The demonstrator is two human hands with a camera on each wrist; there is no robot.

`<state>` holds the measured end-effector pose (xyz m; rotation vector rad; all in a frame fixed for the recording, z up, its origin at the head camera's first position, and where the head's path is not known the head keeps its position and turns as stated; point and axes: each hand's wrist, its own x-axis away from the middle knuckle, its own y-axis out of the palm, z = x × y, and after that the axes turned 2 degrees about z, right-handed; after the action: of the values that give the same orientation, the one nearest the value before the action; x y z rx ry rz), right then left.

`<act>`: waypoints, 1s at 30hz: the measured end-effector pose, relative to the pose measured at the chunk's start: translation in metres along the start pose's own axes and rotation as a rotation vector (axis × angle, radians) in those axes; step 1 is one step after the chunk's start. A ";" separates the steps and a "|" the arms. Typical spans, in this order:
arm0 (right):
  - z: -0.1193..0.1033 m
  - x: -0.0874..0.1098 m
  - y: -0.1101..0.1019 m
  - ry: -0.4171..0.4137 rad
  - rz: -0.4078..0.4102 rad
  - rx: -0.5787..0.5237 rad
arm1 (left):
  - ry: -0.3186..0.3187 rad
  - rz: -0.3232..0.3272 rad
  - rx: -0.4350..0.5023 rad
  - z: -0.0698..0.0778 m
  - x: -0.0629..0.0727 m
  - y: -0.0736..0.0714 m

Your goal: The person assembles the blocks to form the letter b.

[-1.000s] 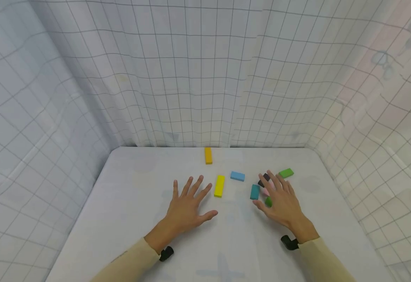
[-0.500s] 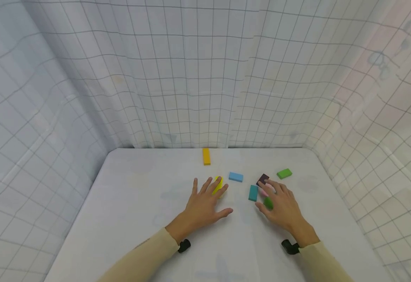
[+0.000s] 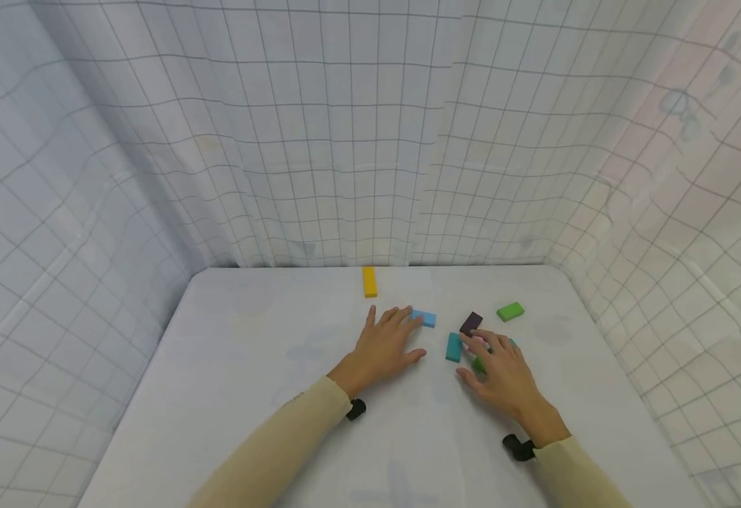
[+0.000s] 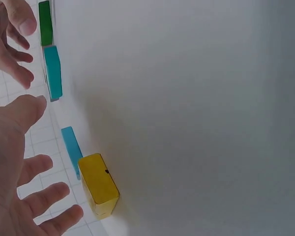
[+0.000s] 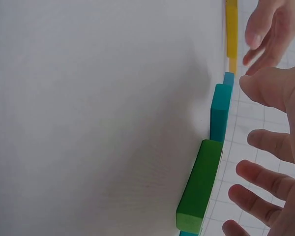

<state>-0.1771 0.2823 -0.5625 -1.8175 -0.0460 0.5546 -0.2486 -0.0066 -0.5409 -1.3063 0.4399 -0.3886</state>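
Observation:
In the head view my left hand (image 3: 383,349), fingers spread, hovers above the table and hides the bright yellow block below it. That yellow block (image 4: 98,181) shows beyond the fingers in the left wrist view. A light blue block (image 3: 426,319) lies just past the fingertips. My right hand (image 3: 504,377) hangs over a cluster at the right, fingers relaxed and holding nothing. Partly under it are a green block (image 3: 479,365) and a pink piece (image 3: 477,343). Beside its fingertips lie a teal block (image 3: 454,347) and a dark block (image 3: 470,323).
At the back of the white table (image 3: 250,339) lies an orange-yellow block (image 3: 370,282). A light green block (image 3: 510,311) sits beyond the right hand, and another teal edge (image 3: 513,344) peeks out beside its fingers. White gridded curtains (image 3: 358,141) enclose the back and sides.
My left hand has travelled right and forward, covering the yellow block and nearing the light blue one. The right hand has drawn back slightly, and a second teal edge shows beside it.

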 end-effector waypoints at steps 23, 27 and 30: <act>0.000 -0.008 0.006 -0.075 0.015 -0.006 | -0.094 0.062 0.148 -0.011 -0.067 0.020; -0.001 -0.009 0.005 -0.051 -0.021 -0.007 | -0.107 0.049 0.163 -0.005 -0.064 0.010; -0.001 -0.010 0.004 -0.043 -0.041 0.000 | -0.119 0.040 0.180 -0.006 -0.066 0.012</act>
<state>-0.1862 0.2768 -0.5627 -1.8009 -0.1122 0.5641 -0.3078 0.0246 -0.5481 -1.1374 0.3229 -0.3073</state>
